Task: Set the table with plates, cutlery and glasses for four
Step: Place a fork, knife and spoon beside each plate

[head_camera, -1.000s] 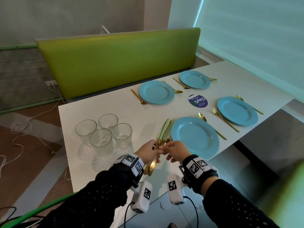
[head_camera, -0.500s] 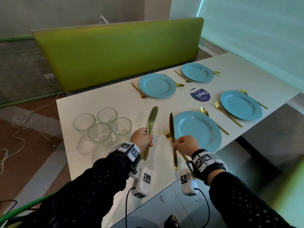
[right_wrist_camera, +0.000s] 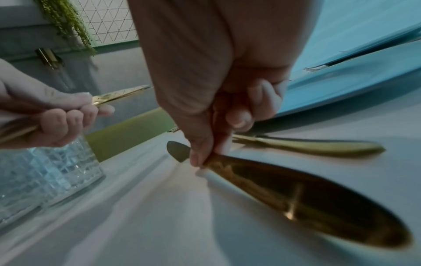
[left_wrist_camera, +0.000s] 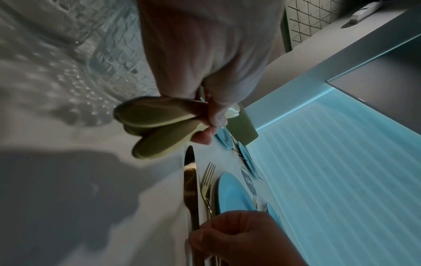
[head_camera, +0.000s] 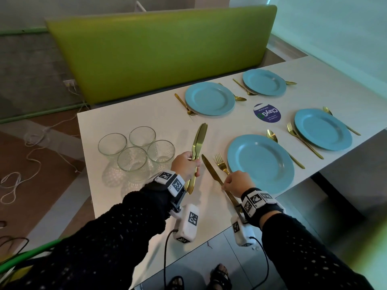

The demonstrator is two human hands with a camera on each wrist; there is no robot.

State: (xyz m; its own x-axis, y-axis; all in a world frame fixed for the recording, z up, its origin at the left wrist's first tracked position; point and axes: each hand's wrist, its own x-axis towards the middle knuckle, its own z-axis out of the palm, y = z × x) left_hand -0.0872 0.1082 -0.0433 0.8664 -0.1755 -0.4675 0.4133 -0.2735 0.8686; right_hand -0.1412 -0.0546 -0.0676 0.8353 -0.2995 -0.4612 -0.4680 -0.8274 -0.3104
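My left hand (head_camera: pixel 193 164) grips a bundle of gold knives (head_camera: pixel 198 141) by the handles, blades pointing away, above the white table (head_camera: pixel 129 206). Their handle ends (left_wrist_camera: pixel 157 124) fan out below my fist in the left wrist view. My right hand (head_camera: pixel 227 184) pinches a single gold knife (head_camera: pixel 211 170) at mid-length, held low just left of a gold fork (head_camera: pixel 221 163) beside the near blue plate (head_camera: pixel 260 164). In the right wrist view that knife (right_wrist_camera: pixel 307 198) slants close over the tabletop; I cannot tell whether it touches. Several glasses (head_camera: pixel 136 149) stand clustered at the left.
Other blue plates (head_camera: pixel 209 98) (head_camera: pixel 264 82) (head_camera: pixel 322 128) lie with gold forks and spoons beside them. A round purple sticker (head_camera: pixel 267 113) sits mid-table. A green bench back (head_camera: pixel 163 49) runs along the far side. The near table edge is right under my wrists.
My hands met at the knife bundle, then parted. The right hand drew one knife out and brought it down beside the fork; the left hand keeps the rest, shifted left.
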